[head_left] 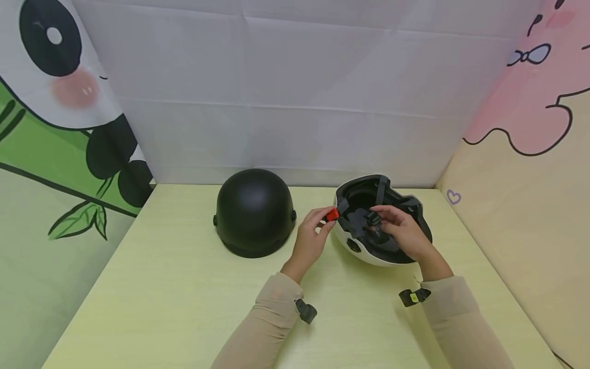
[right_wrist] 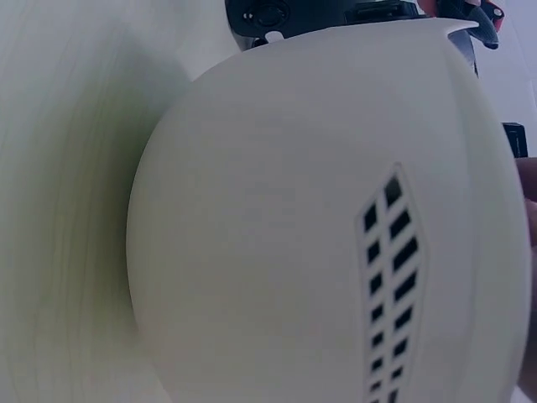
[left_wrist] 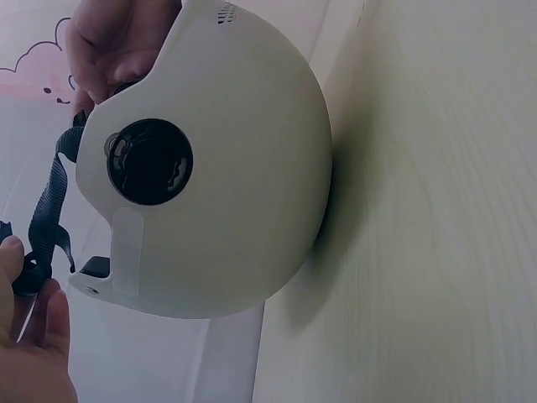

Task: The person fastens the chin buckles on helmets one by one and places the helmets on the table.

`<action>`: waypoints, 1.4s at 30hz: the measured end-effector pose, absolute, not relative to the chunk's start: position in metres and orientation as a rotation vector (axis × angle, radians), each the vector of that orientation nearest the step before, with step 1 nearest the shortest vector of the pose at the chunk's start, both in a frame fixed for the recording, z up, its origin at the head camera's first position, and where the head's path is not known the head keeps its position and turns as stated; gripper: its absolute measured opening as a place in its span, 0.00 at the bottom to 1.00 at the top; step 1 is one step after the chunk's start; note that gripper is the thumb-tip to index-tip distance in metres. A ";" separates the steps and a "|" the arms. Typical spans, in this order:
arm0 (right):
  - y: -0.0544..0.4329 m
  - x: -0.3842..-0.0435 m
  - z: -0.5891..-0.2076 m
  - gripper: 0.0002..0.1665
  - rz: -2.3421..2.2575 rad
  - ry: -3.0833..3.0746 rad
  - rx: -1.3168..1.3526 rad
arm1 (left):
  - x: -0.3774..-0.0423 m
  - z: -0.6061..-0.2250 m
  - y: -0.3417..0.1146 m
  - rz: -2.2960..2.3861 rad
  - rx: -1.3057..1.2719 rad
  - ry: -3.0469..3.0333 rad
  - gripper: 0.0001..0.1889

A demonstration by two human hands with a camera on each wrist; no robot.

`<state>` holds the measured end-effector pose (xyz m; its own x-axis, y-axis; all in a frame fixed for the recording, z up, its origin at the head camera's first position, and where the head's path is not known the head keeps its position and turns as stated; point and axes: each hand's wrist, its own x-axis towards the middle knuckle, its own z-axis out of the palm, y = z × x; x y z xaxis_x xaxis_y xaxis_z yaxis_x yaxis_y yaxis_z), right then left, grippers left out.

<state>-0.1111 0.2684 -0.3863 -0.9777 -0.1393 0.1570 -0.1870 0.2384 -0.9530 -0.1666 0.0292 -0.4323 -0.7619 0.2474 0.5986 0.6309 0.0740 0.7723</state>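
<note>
A white helmet (head_left: pixel 369 256) lies upside down on the table, its dark padded inside facing up. My left hand (head_left: pixel 310 240) pinches a red buckle piece (head_left: pixel 332 214) on a dark chin strap (head_left: pixel 342 206) at the helmet's left rim. In the left wrist view, that strap (left_wrist: pixel 49 201) hangs off the shell down to the fingers. Over the helmet's opening, my right hand (head_left: pixel 406 233) holds a black buckle piece (head_left: pixel 372 218) between thumb and fingers. The helmet shell hides most of the right hand in the right wrist view.
A black helmet (head_left: pixel 255 212) stands dome up on the table (head_left: pixel 184 287), left of the white one. A pale cloth wall (head_left: pixel 295 102) rises behind both helmets. Printed panels flank the table.
</note>
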 end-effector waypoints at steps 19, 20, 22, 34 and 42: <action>0.259 -0.108 -0.379 0.24 1.475 -2.585 0.116 | -0.165 -0.429 0.030 -1.656 -0.937 -2.124 0.19; 0.259 -0.107 -0.378 0.25 1.477 -2.589 0.122 | -0.166 -0.429 0.029 -1.646 -0.946 -2.132 0.19; 0.258 -0.106 -0.377 0.26 1.488 -2.598 0.128 | -0.166 -0.428 0.029 -1.623 -0.967 -2.150 0.19; 0.252 -0.102 -0.368 0.22 1.525 -2.630 0.164 | -0.162 -0.424 0.031 -1.574 -0.992 -2.260 0.21; 0.250 -0.103 -0.365 0.20 1.511 -2.628 0.285 | -0.160 -0.420 0.032 -1.582 -1.016 -2.273 0.17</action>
<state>-0.1027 0.2496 -0.3647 -0.9779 -0.1129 0.1762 -0.2091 0.4911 -0.8456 -0.1600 0.0317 -0.4199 -0.7465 0.4235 0.5132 0.6283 0.1950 0.7531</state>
